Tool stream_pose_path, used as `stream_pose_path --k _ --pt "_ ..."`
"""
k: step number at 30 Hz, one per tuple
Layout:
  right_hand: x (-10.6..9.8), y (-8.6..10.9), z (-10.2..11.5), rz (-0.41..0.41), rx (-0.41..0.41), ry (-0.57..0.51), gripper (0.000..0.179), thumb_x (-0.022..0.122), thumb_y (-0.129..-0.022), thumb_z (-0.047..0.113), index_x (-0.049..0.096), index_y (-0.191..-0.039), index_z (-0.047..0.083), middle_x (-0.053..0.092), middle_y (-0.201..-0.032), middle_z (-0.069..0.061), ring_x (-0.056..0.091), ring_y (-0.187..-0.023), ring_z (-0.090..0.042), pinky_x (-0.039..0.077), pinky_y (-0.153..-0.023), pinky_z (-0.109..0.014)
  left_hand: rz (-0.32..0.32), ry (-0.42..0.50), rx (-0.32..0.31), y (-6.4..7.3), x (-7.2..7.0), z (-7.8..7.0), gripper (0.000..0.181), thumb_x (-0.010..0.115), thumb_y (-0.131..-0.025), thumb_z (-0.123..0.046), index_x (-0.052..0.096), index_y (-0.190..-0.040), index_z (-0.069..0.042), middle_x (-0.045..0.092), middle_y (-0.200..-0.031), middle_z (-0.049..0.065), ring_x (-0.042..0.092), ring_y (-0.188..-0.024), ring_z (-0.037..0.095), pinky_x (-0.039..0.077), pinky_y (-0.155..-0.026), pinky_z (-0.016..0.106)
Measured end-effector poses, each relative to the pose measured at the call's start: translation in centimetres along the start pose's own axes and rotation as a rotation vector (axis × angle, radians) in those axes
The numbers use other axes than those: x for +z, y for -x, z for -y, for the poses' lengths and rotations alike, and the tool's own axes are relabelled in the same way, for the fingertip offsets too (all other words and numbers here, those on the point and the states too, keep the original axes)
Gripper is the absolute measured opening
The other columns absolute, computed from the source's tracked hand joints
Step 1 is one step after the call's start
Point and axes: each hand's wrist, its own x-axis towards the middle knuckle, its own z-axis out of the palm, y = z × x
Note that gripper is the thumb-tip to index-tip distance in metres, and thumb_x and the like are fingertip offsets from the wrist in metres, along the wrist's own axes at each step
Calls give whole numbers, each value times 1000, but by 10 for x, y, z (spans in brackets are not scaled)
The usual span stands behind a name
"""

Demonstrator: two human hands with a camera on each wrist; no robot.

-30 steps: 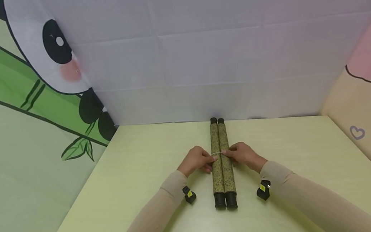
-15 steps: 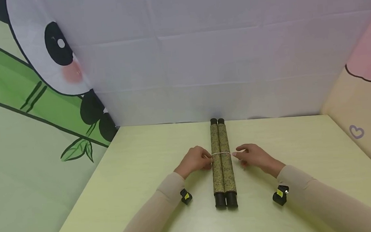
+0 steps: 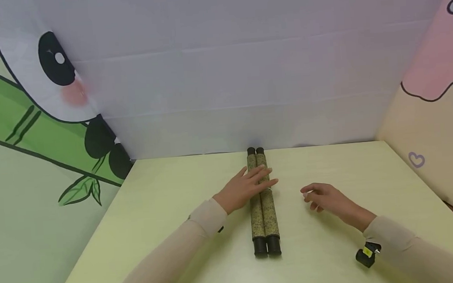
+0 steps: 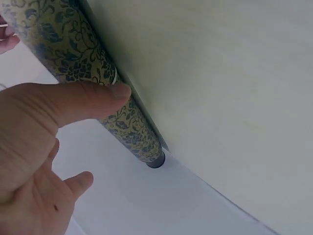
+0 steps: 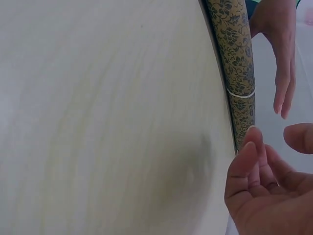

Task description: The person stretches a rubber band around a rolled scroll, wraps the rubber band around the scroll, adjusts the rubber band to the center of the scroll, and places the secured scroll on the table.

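Observation:
A rolled-up scroll (image 3: 270,219) lies lengthwise on the table as two rolls side by side, with black end caps and dark floral patterning on gold cloth. Round its middle runs a thin white string (image 5: 241,94). My left hand (image 3: 242,190) is spread palm down over the rolls, fingers straight and reaching across them; whether it touches is unclear. In the left wrist view its thumb (image 4: 93,100) extends across the patterned roll. To the right of the scroll, my right hand (image 3: 329,201) hangs above the table, fingers loosely curled around nothing.
The pale wooden table (image 3: 173,176) meets a light cloth backdrop (image 3: 206,81) at the back, where the scroll's far end lies close. Printed cloths stand along the left (image 3: 28,181) and right (image 3: 431,140) sides. A small black device (image 3: 367,254) sits at the right wrist.
My right hand has let go of the string and drawn back to the right. My left hand has moved from the scroll's left side to over it, fingers spreading out.

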Motion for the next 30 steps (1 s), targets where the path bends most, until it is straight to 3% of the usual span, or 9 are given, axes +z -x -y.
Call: stream_pose_path --k 3,6,10,15,18,25,30 --pt "3 -1 -5 0 10 -18 39 54 -106 22 57 -134 -4 65 -110 -15 62 -87 -25 52 -75 -37 49 -133 42 -8 1 1 102 74 -91 0 11 -164 -34 11 -170 0 13 -155 23 26 -119 53" --pt "4 -1 -9 -9 17 -20 37 55 -105 22 58 -133 -3 66 -107 -14 62 -87 -25 52 -74 -37 97 -168 66 -16 2 1 100 72 -94 -1 10 -163 -38 10 -170 -1 13 -155 23 27 -119 54" --pt "4 -1 -12 -18 25 -27 36 55 -105 21 59 -132 -3 67 -108 -13 62 -89 -25 52 -74 -37 139 -134 91 -23 4 -2 91 68 -96 -3 18 -162 -41 15 -169 -3 16 -154 22 30 -117 53" --pt "0 -1 -13 -2 14 -46 36 55 -105 21 59 -132 -2 65 -110 -14 61 -91 -26 51 -73 -38 190 -69 82 -30 4 -3 73 68 -97 -7 39 -155 -39 27 -165 -6 19 -153 20 31 -117 52" --pt "-4 -1 -13 -9 -2 -38 37 56 -105 22 59 -133 -2 65 -113 -15 62 -93 -26 52 -73 -38 181 -8 81 -34 5 1 67 71 -95 -6 48 -149 -38 35 -161 -7 21 -152 19 28 -118 53" --pt "-16 -1 -9 -17 -85 13 41 57 -106 26 57 -135 -3 62 -126 -20 63 -102 -29 54 -80 -40 130 24 62 -37 13 16 63 73 -94 -7 52 -146 -38 47 -153 -5 33 -148 15 14 -118 66" --pt "-26 -2 -5 -59 -129 62 41 54 -107 29 57 -137 -1 62 -126 -21 62 -104 -34 54 -82 -46 152 117 -1 -37 10 24 71 83 -87 -18 51 -147 -39 51 -143 -4 44 -139 14 7 -118 66"
